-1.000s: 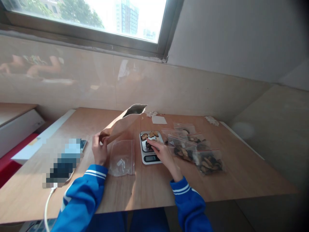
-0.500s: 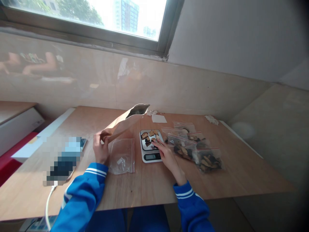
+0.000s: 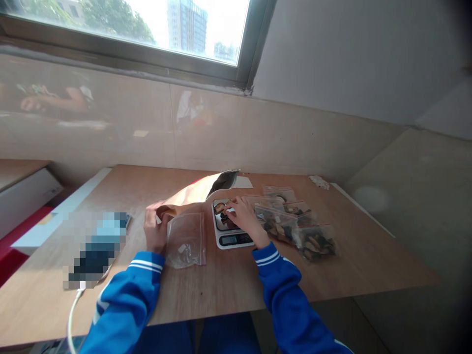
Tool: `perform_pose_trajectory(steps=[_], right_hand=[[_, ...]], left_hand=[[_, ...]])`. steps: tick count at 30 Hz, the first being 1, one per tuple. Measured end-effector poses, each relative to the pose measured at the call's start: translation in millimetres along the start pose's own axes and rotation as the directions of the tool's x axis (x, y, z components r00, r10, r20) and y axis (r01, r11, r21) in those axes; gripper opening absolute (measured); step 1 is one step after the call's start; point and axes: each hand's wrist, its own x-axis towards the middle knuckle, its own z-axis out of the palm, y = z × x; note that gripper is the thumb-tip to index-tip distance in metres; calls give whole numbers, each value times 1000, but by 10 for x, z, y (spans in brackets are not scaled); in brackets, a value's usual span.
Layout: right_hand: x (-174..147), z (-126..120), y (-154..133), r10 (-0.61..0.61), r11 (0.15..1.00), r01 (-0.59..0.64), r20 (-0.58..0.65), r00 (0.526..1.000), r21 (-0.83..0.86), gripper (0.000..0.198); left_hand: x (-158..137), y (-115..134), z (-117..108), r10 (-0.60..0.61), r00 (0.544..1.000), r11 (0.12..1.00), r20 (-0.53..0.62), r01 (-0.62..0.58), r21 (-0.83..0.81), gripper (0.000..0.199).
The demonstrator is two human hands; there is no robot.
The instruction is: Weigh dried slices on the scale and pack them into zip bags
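My left hand (image 3: 155, 231) is closed round the bottom end of a brown kraft pouch (image 3: 186, 195). The pouch leans away to the right, its grey-lined mouth gaping beside a white kitchen scale (image 3: 235, 241). Tan and dark dried slices (image 3: 220, 207) lie on the scale's metal plate, partly covered by my right hand (image 3: 243, 219). The right thumb and fingers are bent together over the plate, pinching what looks like a dried slice. Flat on the table near my left wrist is a clear zip bag (image 3: 186, 241) with a small white packet in it.
Several zip bags of dried slices (image 3: 317, 243) lie heaped right of the scale. A phone (image 3: 99, 248) with a white cable (image 3: 72, 314) is at the left. White paper (image 3: 243, 182) and a crumpled white piece (image 3: 319, 182) sit near the wall.
The pouch's mouth has dropped and shifted right, closer to the scale. My right hand has moved up and in over the plate, its stretched fingers now bent together. My left hand keeps hold of the pouch.
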Motion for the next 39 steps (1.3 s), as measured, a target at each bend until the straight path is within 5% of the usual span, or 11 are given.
perform_pose_trajectory(steps=[14,22,27,33,36,39], right_hand=[[44,67,61,51,998,-50,53,997,-23,23],[44,-7,60,-6,1000,5,30,1000,16,11],[-39,-408,97,-81,973,87,-33,996,216,7],[-246,-1206,-138,81,788,222,-454,887,575,12],[-264,-1407,-334,-9,675,326,-435,901,662,12],[-213,-1465,-451,-121,742,349,-397,910,573,10]], left_hand=[[14,87,21,41,998,999,38,-42,31,23],[21,84,16,39,999,999,24,-40,23,23],[15,73,25,39,999,999,36,-40,35,22],[0,89,28,56,995,998,78,-59,36,23],[-1,105,18,75,993,997,91,-78,21,22],[0,120,-1,104,990,994,98,-105,1,22]])
